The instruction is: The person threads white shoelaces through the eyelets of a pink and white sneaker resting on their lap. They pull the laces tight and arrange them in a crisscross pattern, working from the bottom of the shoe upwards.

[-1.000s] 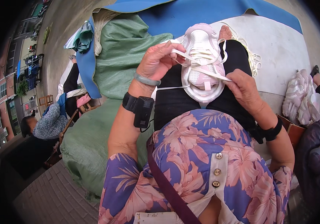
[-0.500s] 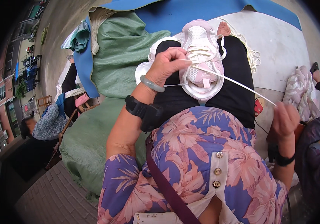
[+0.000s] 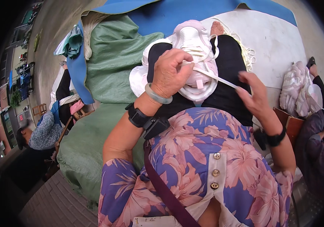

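Observation:
A white and pale pink sneaker (image 3: 190,38) rests between my thighs, toe pointing away and heel towards me. Its cream shoelace (image 3: 218,78) crosses the tongue, with a loop standing out on the right. My left hand (image 3: 169,73) is closed over the left side of the shoe, thumb and index finger pinching the lace near the tongue. A length of lace runs from there to the right. My right hand (image 3: 256,94) is to the right of the shoe, thumb and fingers apart, with the lace reaching its thumb tip.
Another white shoe (image 3: 137,79) lies by my left leg, partly hidden. Loose cream laces (image 3: 248,56) lie on the white board (image 3: 271,38). Green sacking (image 3: 116,56) is at left, a blue mat (image 3: 177,13) behind. Bagged shoes (image 3: 294,87) and seated people (image 3: 48,126) flank me.
My right hand has come inward and up towards the shoe, its fingers spreading. The lace span between my hands is shorter. My left hand keeps its pinch beside the tongue. The view has shifted slightly.

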Tool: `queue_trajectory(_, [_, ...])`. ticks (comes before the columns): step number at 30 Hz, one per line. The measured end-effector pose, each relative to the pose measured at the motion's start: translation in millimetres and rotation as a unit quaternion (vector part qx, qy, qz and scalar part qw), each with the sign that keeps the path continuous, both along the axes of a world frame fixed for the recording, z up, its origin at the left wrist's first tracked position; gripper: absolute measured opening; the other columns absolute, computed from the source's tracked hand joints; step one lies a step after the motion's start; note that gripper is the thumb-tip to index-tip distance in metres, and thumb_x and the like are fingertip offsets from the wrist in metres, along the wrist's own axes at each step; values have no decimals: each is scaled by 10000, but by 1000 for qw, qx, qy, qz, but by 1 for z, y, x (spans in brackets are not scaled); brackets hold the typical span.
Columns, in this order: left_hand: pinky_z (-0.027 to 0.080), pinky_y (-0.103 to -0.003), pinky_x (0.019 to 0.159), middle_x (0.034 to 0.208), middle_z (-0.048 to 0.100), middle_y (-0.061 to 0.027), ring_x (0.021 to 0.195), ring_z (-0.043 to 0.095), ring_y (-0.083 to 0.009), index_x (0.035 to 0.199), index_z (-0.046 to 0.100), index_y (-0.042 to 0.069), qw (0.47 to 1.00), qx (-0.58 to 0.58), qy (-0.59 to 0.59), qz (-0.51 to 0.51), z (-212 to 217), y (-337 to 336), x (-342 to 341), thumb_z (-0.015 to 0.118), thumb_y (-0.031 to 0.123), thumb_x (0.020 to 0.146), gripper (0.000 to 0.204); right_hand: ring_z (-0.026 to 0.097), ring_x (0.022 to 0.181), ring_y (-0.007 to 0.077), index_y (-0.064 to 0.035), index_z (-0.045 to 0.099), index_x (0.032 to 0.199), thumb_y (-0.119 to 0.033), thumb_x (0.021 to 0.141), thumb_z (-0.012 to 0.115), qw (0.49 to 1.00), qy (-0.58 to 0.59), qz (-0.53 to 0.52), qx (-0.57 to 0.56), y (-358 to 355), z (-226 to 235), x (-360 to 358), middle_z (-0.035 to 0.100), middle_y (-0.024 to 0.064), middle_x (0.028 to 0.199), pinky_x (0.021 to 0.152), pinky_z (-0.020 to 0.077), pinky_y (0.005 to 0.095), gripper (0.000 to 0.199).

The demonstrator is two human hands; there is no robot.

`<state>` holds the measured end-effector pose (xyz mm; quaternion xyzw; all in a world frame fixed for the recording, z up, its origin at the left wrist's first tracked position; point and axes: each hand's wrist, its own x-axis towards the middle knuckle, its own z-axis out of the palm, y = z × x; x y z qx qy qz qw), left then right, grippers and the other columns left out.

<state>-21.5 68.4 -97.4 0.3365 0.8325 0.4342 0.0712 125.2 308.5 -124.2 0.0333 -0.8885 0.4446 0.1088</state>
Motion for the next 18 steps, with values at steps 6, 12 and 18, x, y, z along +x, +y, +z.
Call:
queue_trajectory(6, [481,-337,594,794,640,-126,682,633,-282,862,655,34,997,-64,46,-17,-3,27,11,585,87,776,123,584,809,313,-46,470,1141,-189,722,690,997,34,32,67,-56,1,-55,544,136,902,653,485,379,494])
queue_trajectory(12, [484,-384,583,716,635,-117,653,617,-316,789,671,87,987,-149,62,-17,-11,31,10,577,149,762,115,584,786,323,-13,452,1123,-180,736,657,996,23,-30,78,-59,-13,-51,536,146,869,627,481,386,468])
queue_trajectory(18, [483,-385,572,668,628,-104,631,618,-304,727,660,95,973,-217,68,-25,-8,36,11,629,186,726,97,574,736,324,-13,470,1018,-136,744,611,993,23,-35,107,-62,-14,-46,521,151,833,606,474,402,333])
